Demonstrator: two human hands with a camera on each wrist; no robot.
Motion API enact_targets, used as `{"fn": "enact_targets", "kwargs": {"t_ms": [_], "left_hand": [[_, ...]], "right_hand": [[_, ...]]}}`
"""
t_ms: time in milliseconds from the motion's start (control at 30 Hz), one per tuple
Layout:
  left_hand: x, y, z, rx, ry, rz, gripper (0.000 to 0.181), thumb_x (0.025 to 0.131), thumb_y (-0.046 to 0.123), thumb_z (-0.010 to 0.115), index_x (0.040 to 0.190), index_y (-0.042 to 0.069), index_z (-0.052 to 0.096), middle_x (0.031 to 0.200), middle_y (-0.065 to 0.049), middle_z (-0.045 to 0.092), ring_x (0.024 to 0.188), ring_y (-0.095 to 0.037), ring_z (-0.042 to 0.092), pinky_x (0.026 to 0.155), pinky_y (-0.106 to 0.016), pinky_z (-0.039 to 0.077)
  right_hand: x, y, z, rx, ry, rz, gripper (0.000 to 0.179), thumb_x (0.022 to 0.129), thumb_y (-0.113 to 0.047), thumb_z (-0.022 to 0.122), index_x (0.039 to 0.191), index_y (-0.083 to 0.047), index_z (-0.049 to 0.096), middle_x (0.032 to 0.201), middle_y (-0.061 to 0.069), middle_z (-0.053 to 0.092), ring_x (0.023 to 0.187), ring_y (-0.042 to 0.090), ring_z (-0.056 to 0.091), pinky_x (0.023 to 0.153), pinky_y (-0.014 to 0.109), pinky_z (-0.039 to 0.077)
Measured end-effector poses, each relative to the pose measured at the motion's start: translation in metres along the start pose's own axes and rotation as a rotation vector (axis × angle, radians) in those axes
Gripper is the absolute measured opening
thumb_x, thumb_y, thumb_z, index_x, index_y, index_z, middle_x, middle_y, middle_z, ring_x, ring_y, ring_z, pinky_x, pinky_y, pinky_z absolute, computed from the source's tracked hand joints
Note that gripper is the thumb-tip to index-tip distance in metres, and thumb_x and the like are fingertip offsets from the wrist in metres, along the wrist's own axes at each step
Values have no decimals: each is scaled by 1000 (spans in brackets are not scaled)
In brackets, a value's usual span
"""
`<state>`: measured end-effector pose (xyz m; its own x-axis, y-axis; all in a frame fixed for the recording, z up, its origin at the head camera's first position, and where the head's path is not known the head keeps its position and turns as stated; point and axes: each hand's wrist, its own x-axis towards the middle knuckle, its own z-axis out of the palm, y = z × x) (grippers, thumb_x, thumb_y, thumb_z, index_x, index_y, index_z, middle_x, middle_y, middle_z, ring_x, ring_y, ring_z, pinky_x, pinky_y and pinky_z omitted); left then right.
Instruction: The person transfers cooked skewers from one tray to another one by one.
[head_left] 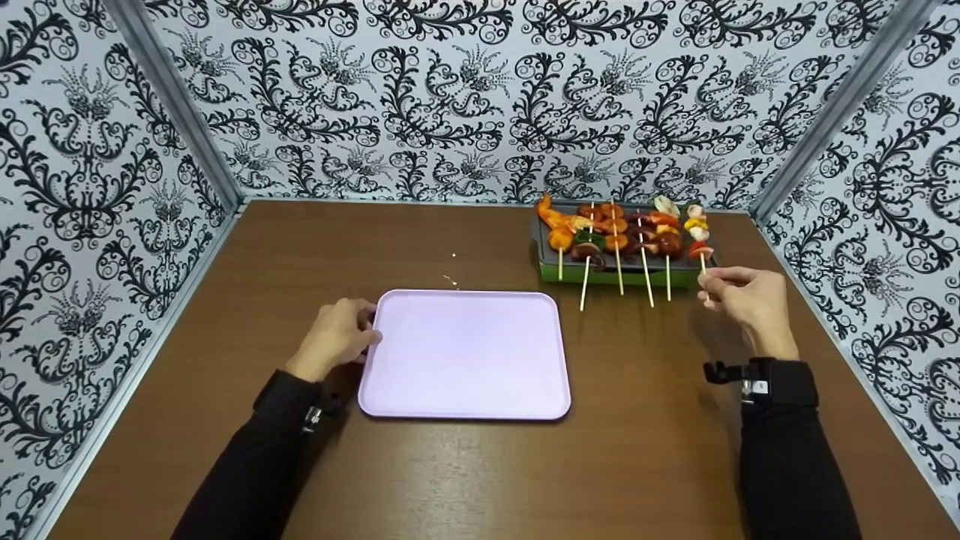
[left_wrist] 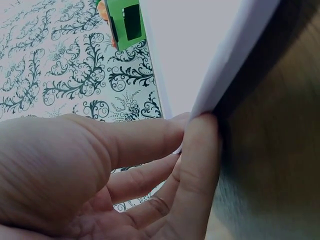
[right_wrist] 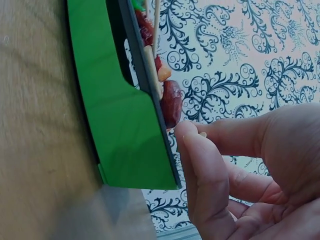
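A pale lilac tray (head_left: pixel 465 356) lies in the middle of the table. My left hand (head_left: pixel 337 337) pinches its left rim, thumb on top and fingers beneath, as the left wrist view of the tray edge (left_wrist: pixel 200 95) shows. At the back right stands a green grill (head_left: pixel 600 275) with a dark top, bearing several food skewers. My right hand (head_left: pixel 750 300) pinches the stick of the rightmost skewer (head_left: pixel 697 232), strung with red, white and yellow pieces, at the grill's right end. In the right wrist view, thumb and forefinger meet on the stick beside the green grill wall (right_wrist: pixel 120 135).
Other skewers, among them one with a shrimp (head_left: pixel 555 217), lie side by side with sticks jutting over the grill's front edge. Small pale crumbs (head_left: pixel 452 282) dot the brown table (head_left: pixel 300 247) behind the tray. Patterned walls (head_left: pixel 450 97) enclose the back and sides.
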<state>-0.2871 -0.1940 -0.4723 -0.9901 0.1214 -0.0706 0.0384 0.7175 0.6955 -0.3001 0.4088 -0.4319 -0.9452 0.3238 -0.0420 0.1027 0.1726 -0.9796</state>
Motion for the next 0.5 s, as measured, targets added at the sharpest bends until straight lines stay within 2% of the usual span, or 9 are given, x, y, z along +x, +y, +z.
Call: {"fn": "enact_targets", "kwargs": {"t_ms": [200,367,500], "left_hand": [[0,-1,1,-10,3,-7,45,88,1,73,130,-5,61,87,-15,63,65,-21,66,51,-30,61],[1,-1,1,1,0,-27,39,88,3,75,124,-5,62,86,-14,63,65,-21,66,51,-29,61],[1,0,0,3,6,-27,35,88,3,75,120,-5,63,86,-14,63,66,-22,66,51,-29,61]], "right_hand": [[-4,-9,3,22,-13,0,42,90,-6,77,124,13,62,83,5,74,70,18,74,67,28,63],[-12,-17,8,-27,-26,-6,42,92,-12,76,124,10,63,87,5,75,76,17,74,74,29,63],[-18,-25,14,-12,-59,-3,44,91,-12,77,126,11,61,90,6,74,79,18,74,76,29,63]]}}
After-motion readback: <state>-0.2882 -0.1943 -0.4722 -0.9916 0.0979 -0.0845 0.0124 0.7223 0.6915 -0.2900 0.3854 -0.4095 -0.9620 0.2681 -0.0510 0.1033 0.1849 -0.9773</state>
